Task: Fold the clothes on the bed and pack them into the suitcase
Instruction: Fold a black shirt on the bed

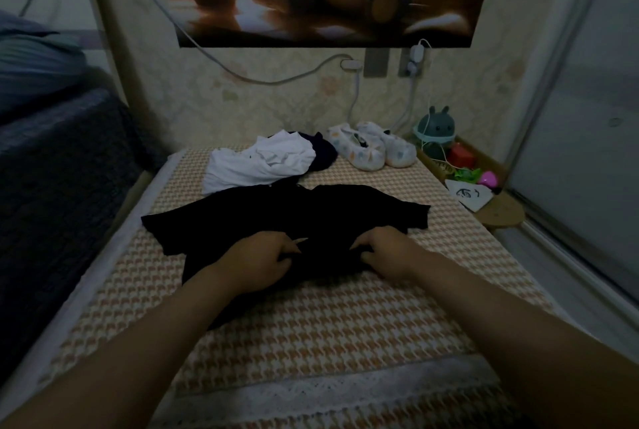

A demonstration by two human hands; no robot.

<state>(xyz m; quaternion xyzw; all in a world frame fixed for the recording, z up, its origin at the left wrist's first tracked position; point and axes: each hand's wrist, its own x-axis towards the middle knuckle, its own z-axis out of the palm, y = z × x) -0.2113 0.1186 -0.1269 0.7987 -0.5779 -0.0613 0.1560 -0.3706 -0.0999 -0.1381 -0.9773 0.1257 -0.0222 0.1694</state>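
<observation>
Left hand (257, 261) and right hand (383, 252) both pinch the black shirt (311, 210) on the bed (311, 325): pull unevenly and it could bunch, skewing the fold.

Bare houndstooth bed cover (311, 331) is lying open on the near side of the black T-shirt (294, 214), and a strip is running free along its right. Beyond it, a crumpled white garment (256, 165) and a pair of slippers (371, 152) are crowding the far end against the wall (276, 107).
</observation>
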